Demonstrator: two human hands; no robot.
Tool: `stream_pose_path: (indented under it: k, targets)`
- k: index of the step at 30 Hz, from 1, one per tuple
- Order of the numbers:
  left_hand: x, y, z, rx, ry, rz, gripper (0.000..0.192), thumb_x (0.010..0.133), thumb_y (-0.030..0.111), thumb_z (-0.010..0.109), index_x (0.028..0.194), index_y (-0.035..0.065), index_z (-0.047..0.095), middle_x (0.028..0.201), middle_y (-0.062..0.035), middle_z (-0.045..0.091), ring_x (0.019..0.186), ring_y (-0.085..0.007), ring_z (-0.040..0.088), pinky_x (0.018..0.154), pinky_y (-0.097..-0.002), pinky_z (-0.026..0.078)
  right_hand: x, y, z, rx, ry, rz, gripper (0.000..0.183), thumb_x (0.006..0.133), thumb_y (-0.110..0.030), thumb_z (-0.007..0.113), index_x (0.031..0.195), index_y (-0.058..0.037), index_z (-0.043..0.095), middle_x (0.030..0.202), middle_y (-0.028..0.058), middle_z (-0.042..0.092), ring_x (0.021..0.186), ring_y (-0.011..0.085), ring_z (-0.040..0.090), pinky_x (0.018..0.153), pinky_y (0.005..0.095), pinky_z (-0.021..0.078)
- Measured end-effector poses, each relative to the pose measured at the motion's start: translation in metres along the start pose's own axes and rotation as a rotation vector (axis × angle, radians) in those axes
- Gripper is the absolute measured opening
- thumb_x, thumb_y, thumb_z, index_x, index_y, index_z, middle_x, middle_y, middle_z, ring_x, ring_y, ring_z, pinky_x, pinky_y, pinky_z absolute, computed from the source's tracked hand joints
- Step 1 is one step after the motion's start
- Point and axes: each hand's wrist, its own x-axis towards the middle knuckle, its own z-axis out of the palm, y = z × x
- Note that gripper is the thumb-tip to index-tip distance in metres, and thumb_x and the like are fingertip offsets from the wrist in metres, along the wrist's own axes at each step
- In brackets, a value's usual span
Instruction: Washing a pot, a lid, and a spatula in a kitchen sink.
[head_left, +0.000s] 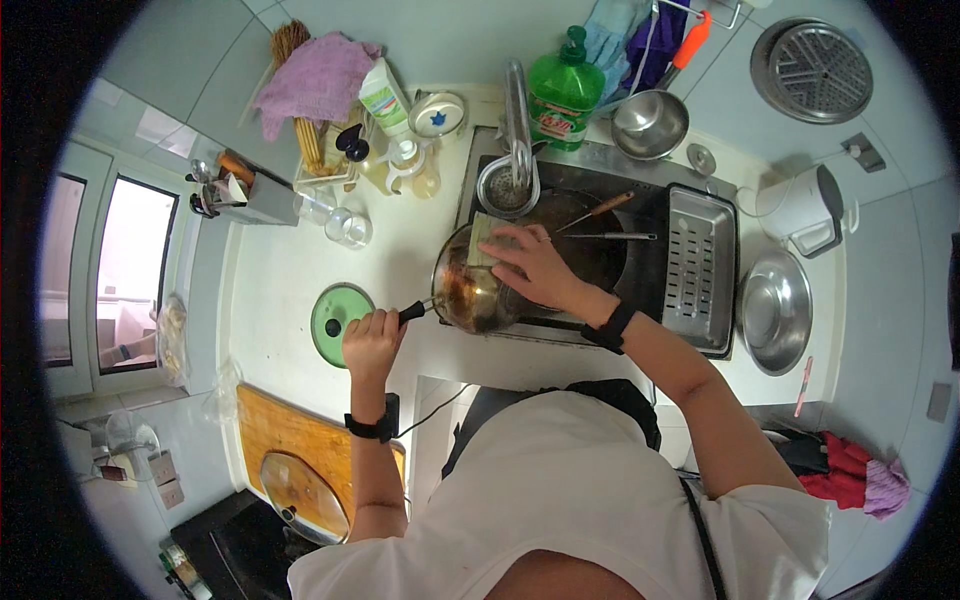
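Observation:
My left hand (371, 345) grips the black handle (412, 312) of a small metal saucepan (472, 304), holding it tilted over the left side of the sink (643, 300). Brown scorch marks cover the pan's visible surface. With spread fingers, my right hand (529, 262) presses a pale green cloth or scrubbing pad (481, 244) against the pan. Part of the pad is hidden under those fingers. Just above the pan is the chrome faucet (517, 112). Behind my right hand, a dark wok (592, 274) sits in the sink, with a wooden-handled utensil (611, 202) and a metal-handled one (619, 236).
A green-rimmed lid (341, 307) lies beside my left hand. Clear glasses (349, 229) and bottles (386, 97) stand back left. A perforated steel tray (694, 262) spans the sink's right side, beside a steel bowl (776, 311) and a white kettle (799, 206). Front left is a wooden board (300, 427).

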Motion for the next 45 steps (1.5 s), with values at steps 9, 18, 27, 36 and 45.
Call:
stream_pose_path:
  k: [9,18,27,36,45]
  targets:
    - [-0.001,0.013,-0.009,0.016,0.052,0.031,0.020,0.065,0.020,0.068,0.069,0.0117,0.050,0.062,0.0015,0.049,0.059,-0.0131,0.051,0.053,-0.0278,0.039,0.009,-0.011,0.022,-0.050,0.102,-0.032,0.029,0.082,-0.031,0.057,0.110,-0.0254,0.059,0.117,0.0085,0.044,0.106,0.0317,0.039,0.091,0.0481,0.0295]
    - [-0.009,0.036,-0.029,-0.088,-0.521,-0.368,0.018,0.072,0.020,0.064,0.074,0.0068,0.052,0.059,-0.0049,0.056,0.050,-0.0241,0.056,0.050,-0.0347,0.045,-0.002,-0.026,0.019,-0.072,0.004,-0.005,0.030,0.082,-0.036,0.055,0.109,-0.0240,0.057,0.134,0.0054,0.037,0.120,0.0350,0.033,0.094,0.0526,0.0290]
    - [-0.022,0.047,-0.015,-1.743,-1.108,-1.148,0.017,0.085,0.014,0.051,0.090,0.0023,0.041,0.052,0.0019,0.034,0.039,-0.0076,0.032,0.035,-0.0230,0.025,-0.016,-0.024,0.016,-0.106,0.070,-0.058,0.028,0.080,-0.032,0.059,0.106,-0.0227,0.059,0.131,0.0039,0.040,0.119,0.0332,0.034,0.093,0.0517,0.0298]
    - [-0.022,0.087,-0.017,-0.993,-0.830,-0.720,0.031,0.089,0.028,0.045,0.088,-0.0027,0.042,0.073,-0.0315,0.056,0.073,-0.0502,0.052,0.060,-0.0532,0.041,-0.004,0.005,0.019,-0.302,0.161,0.084,0.025,0.080,-0.031,0.058,0.103,-0.0224,0.059,0.124,0.0038,0.045,0.113,0.0352,0.037,0.087,0.0525,0.0325]
    - [-0.011,0.083,-0.023,-0.979,-0.888,-0.757,0.030,0.090,0.028,0.042,0.088,-0.0021,0.044,0.072,-0.0305,0.056,0.072,-0.0488,0.053,0.061,-0.0535,0.042,-0.012,-0.004,0.025,-0.139,0.003,-0.290,0.025,0.076,-0.027,0.061,0.100,-0.0262,0.061,0.122,-0.0024,0.049,0.111,0.0290,0.041,0.087,0.0455,0.0338]
